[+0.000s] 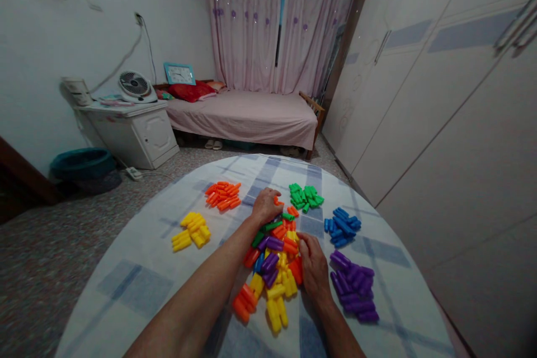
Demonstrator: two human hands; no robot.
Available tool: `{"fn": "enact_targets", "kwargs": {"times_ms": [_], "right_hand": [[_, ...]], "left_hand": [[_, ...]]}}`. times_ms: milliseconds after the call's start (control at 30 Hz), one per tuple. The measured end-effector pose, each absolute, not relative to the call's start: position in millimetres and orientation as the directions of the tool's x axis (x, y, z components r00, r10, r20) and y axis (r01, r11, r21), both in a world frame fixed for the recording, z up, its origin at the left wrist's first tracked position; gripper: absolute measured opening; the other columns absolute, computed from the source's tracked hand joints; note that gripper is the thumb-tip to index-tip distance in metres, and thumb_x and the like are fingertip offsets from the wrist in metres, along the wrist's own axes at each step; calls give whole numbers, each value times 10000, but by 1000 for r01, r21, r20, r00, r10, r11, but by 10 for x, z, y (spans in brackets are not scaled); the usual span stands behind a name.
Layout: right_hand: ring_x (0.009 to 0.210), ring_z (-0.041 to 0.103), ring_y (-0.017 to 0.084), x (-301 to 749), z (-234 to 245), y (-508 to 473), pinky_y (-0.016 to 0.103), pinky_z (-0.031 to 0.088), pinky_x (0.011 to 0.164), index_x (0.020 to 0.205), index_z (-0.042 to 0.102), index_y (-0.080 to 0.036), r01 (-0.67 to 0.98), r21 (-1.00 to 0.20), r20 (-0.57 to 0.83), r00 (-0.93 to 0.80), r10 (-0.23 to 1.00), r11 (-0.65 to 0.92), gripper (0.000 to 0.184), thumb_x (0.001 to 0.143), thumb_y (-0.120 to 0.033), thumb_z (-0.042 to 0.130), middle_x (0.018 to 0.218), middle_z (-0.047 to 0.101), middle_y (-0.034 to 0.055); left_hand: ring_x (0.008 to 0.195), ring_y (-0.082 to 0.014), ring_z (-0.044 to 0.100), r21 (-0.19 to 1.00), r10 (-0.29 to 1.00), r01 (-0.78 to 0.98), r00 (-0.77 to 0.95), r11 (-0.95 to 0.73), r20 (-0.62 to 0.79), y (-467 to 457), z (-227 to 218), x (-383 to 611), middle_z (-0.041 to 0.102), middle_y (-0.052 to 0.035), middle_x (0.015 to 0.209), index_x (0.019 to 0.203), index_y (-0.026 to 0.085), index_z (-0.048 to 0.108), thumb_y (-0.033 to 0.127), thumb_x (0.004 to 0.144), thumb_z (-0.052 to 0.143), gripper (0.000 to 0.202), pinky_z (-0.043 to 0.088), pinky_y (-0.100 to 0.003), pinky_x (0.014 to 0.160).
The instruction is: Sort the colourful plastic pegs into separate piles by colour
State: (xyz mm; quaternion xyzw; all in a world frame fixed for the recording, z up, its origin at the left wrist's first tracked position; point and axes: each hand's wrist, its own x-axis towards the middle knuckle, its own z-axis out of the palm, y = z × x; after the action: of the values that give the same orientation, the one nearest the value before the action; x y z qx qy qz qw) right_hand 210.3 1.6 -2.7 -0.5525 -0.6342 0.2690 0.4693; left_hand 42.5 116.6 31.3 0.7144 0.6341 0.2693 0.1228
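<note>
Fingers of the left hand (265, 205) curl over an orange peg (278, 201), seemingly gripping it, at the mixed pile's (274, 268) far edge; its axis is hidden. The right hand (312, 268) rests loosely on the pile.

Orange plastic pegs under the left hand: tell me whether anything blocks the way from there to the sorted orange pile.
Nothing visible does. Between the left hand on the orange plastic pegs and the sorted orange pile lies only bare checked tablecloth.

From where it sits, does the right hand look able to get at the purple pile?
Probably yes: the right hand rests on the mixed pile, with the purple pile just to its right and only bare tablecloth between.
</note>
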Motion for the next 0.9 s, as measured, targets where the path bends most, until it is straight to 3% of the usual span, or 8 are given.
{"fn": "enact_targets", "kwargs": {"times_ms": [167,367,633,767,900], "right_hand": [[1004,565,226,2110,-17,18,377,435,908,986,613,-202,460,-855,290,47,956,237,300,862,-363,393,1039,622,85],[1006,564,218,2108,-14,14,364,431,914,983,614,-197,464,-853,292,44,955,239,302,860,-361,393,1040,624,81],[1021,561,216,2142,-87,60,353,423,927,999,618,-194,470,-842,309,15,951,266,314,859,-374,403,1053,622,79],[1020,558,217,2150,-103,68,356,425,920,1003,610,-195,479,-835,306,-2,952,270,305,859,-366,402,1048,618,77],[1021,555,219,2153,-115,64,360,425,916,1006,603,-196,485,-833,303,-3,953,267,302,857,-361,399,1051,613,77]], "left_hand": [[962,-218,599,555,959,791,140,-257,245,1074,258,349,652,-62,994,963,199,687,237,648,661,318,465,-324,891],[985,-183,594,638,952,728,65,-250,298,990,169,274,651,-65,1032,1005,175,656,318,773,585,281,458,-303,892],[842,-157,607,668,956,709,28,-225,292,820,203,205,648,-30,876,831,185,632,301,844,487,187,465,-280,794],[1030,-177,579,665,942,708,2,-237,335,787,236,113,622,-66,1094,769,178,628,303,851,491,202,435,-301,922],[1131,-195,526,589,854,773,-125,-236,506,808,313,-201,580,-81,1190,798,188,644,345,853,509,214,387,-333,1008]]}}
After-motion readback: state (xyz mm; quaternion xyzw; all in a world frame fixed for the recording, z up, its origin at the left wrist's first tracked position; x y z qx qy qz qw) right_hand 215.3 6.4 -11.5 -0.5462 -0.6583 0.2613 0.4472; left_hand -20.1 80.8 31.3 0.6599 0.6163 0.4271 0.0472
